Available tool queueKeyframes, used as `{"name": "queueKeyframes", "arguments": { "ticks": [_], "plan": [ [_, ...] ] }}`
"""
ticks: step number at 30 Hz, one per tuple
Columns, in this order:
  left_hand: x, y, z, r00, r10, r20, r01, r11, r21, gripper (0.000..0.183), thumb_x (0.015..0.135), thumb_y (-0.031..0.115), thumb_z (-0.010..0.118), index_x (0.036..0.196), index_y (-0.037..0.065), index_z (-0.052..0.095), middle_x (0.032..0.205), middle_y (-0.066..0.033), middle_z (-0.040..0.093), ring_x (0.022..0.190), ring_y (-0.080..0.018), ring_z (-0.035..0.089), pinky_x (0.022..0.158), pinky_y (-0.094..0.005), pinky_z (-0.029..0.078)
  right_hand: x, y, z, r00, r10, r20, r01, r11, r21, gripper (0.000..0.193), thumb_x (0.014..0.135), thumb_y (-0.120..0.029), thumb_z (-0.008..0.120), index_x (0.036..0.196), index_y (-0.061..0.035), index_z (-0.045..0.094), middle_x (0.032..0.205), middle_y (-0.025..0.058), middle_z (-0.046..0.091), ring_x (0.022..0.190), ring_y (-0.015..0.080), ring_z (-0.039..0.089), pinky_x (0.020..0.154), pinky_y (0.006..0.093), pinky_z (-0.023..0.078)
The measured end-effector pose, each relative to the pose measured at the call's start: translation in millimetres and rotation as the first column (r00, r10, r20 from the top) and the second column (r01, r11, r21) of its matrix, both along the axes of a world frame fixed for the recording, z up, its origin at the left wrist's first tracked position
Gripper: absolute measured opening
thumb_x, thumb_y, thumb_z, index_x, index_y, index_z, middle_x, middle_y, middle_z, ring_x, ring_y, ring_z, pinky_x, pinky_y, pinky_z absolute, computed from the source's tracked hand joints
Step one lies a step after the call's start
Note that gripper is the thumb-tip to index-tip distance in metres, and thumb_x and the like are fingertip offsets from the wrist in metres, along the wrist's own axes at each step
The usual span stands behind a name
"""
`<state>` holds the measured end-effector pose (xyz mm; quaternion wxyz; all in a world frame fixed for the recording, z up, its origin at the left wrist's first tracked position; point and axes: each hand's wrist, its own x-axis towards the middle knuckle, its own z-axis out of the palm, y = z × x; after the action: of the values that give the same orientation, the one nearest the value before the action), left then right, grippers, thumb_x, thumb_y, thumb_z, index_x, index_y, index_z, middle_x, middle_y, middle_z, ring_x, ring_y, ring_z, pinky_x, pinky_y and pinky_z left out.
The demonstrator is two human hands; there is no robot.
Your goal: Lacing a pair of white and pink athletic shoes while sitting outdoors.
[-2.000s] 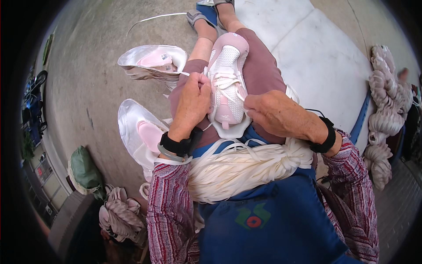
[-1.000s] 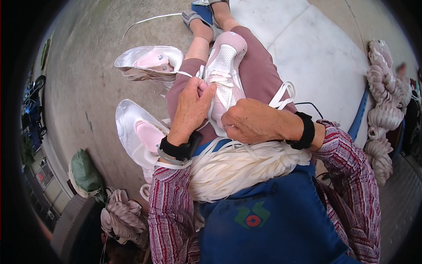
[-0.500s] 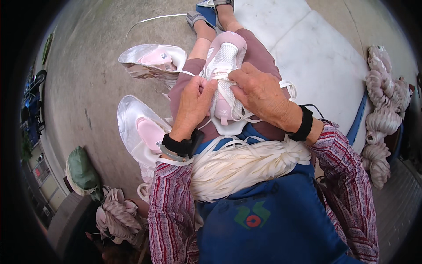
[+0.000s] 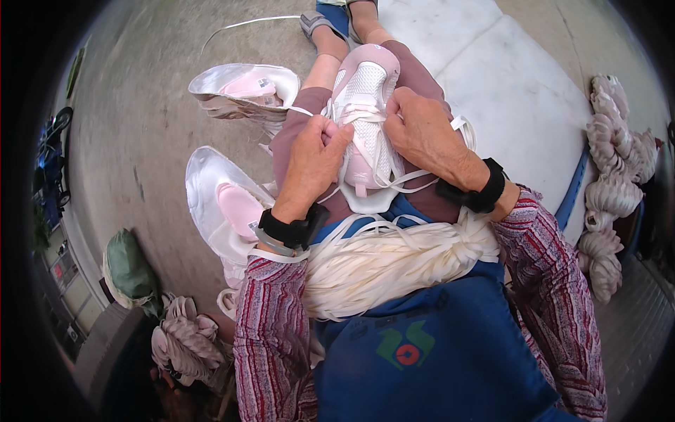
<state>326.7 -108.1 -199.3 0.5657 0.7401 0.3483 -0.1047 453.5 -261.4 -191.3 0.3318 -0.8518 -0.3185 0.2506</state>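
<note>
A white and pink shoe upper (image 4: 365,81) lies across my lap, toe pointing away, with a white shoelace (image 4: 363,146) threaded through its front. On its left side my left hand (image 4: 316,158) is closed, thumb and forefinger pinching the lace by the eyelets. My right hand (image 4: 427,131) is also closed, at the right edge of the upper. Its curled fingers are on the lace there, though the fingertips are mostly hidden. Loose lace ends loop below the pink tongue (image 4: 360,172) and beside my right wrist.
A thick bundle of cream laces (image 4: 394,264) rests on my blue apron (image 4: 436,344). Two bundles of nested shoe uppers (image 4: 205,176) (image 4: 211,76) stand to the left. More tied bundles (image 4: 612,190) hang at right by a white sheet (image 4: 506,91). A green sack (image 4: 131,271) sits lower left.
My right hand has moved from the middle of the lacing out to the right edge of the upper. My left hand stays nearly in place. The upper has shifted slightly.
</note>
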Motion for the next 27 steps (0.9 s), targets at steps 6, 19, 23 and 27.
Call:
{"name": "queueKeyframes", "arguments": {
  "ticks": [6,19,23,27],
  "plan": [
    [4,4,5,0.996,-0.028,0.088,0.012,0.982,0.188,0.033,0.088,0.031,0.064,0.085,0.0,0.054,0.068,-0.0092,0.058,0.061,-0.0194,0.056,0.059,-0.0333,0.045,-7,-14,6,0.983,0.093,0.156,-0.102,0.993,0.054,0.012,0.084,-0.009,0.053,0.086,-0.0003,0.06,0.075,0.0176,0.062,0.07,0.0372,0.062,0.064,0.0425,0.048],
    [45,1,-4,0.969,-0.171,0.176,0.05,0.84,0.541,0.074,0.073,0.037,0.077,0.122,-0.007,0.045,0.119,-0.0265,0.052,0.109,-0.0375,0.053,0.092,-0.0389,0.045,-32,-13,14,0.735,0.548,0.4,-0.551,0.826,-0.12,0.015,0.077,-0.009,0.062,0.089,-0.0011,0.059,0.087,0.0139,0.057,0.064,0.0301,0.065,0.051,0.0374,0.052],
    [50,0,-11,0.981,-0.123,0.147,0.053,0.911,0.41,0.083,0.072,0.037,0.078,0.13,-0.009,0.039,0.124,-0.0284,0.051,0.117,-0.0373,0.051,0.097,-0.0388,0.043,-27,-15,12,0.791,0.495,0.36,-0.515,0.856,-0.044,0.013,0.079,-0.01,0.061,0.087,-0.0013,0.057,0.088,0.013,0.055,0.066,0.0298,0.064,0.052,0.037,0.052],
    [56,1,0,0.996,-0.037,0.082,0.019,0.979,0.204,0.086,0.073,0.033,0.075,0.133,-0.012,0.032,0.127,-0.0329,0.047,0.121,-0.0382,0.049,0.101,-0.0397,0.04,-25,-11,11,0.828,0.465,0.313,-0.529,0.833,0.162,0.012,0.081,-0.008,0.059,0.087,-0.0012,0.052,0.089,0.0124,0.054,0.07,0.0303,0.063,0.056,0.0385,0.052]
  ]
}}
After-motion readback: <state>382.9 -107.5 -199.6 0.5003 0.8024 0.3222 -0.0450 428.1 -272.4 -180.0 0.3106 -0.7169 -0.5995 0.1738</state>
